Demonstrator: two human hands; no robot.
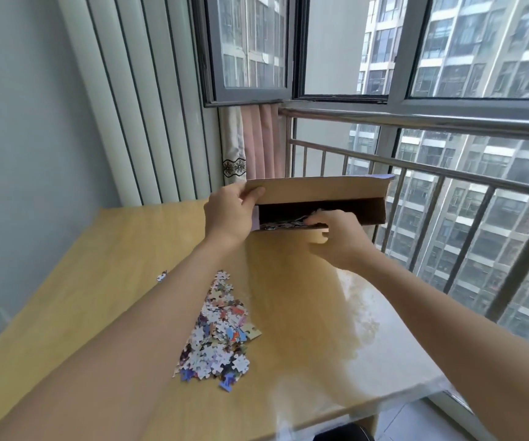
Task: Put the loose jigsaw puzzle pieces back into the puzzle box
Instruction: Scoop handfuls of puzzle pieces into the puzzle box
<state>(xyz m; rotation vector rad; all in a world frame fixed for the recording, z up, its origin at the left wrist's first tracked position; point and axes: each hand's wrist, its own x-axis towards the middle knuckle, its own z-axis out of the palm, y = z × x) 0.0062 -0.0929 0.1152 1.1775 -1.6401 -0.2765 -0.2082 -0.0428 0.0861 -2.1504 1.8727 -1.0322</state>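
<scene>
Your left hand (228, 214) grips the puzzle box (320, 202) at its left end, thumb curled over the edge of the raised brown flap and the other fingers hidden behind the cardboard. The box is at the far side of the desk (304, 313), close to the metal railing (415, 167), with its long opening turned toward you; you cannot tell whether it rests on the desk or is held just above it. Your right hand (336, 240) is at the mouth of the box, fingers curled and their tips just inside the dark opening, touching the puzzle pieces (283, 223) that already lie along the bottom of the box; whether it pinches any of them cannot be told, since the fingertips are blurred. Nearer to you than the box, beside your left forearm, a long pile of loose pieces (218, 332) lies on the desk, mostly pale backs up with some coloured faces showing. One stray piece (161, 276) lies apart, to the left of the box and on the other side of your left forearm from the pile. Behind the box, a pink curtain (256, 141) hangs below the open window (247, 49).
</scene>
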